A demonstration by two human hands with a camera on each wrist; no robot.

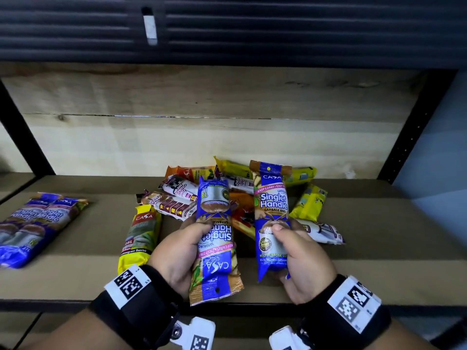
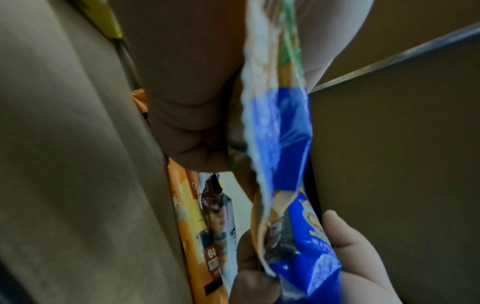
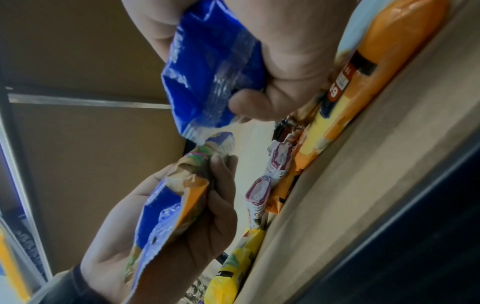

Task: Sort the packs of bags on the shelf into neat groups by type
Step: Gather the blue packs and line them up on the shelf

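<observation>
My left hand [image 1: 182, 245] grips a blue "Singlet Handle" garbage-bag pack [image 1: 216, 238] turned upside down, above the shelf front. My right hand [image 1: 300, 251] grips a second blue Singlet Handle pack [image 1: 271, 218] held upright beside it. The left wrist view shows the left pack's crimped end [image 2: 275, 115] close up under my left hand [image 2: 187, 98]. In the right wrist view my right hand [image 3: 291, 61] curls round its blue pack [image 3: 207, 70]. Behind both lies a mixed pile: yellow packs [image 1: 309, 203], white drawstring packs [image 1: 180, 188] and an orange pack [image 1: 192, 173].
Two more blue Singlet Handle packs [image 1: 32, 223] lie side by side at the shelf's left. A yellow Casa pack [image 1: 141, 236] lies just left of my left hand. The cardboard-lined shelf [image 1: 379, 248] has a wooden back panel [image 1: 202, 137] and black metal uprights [image 1: 414, 127].
</observation>
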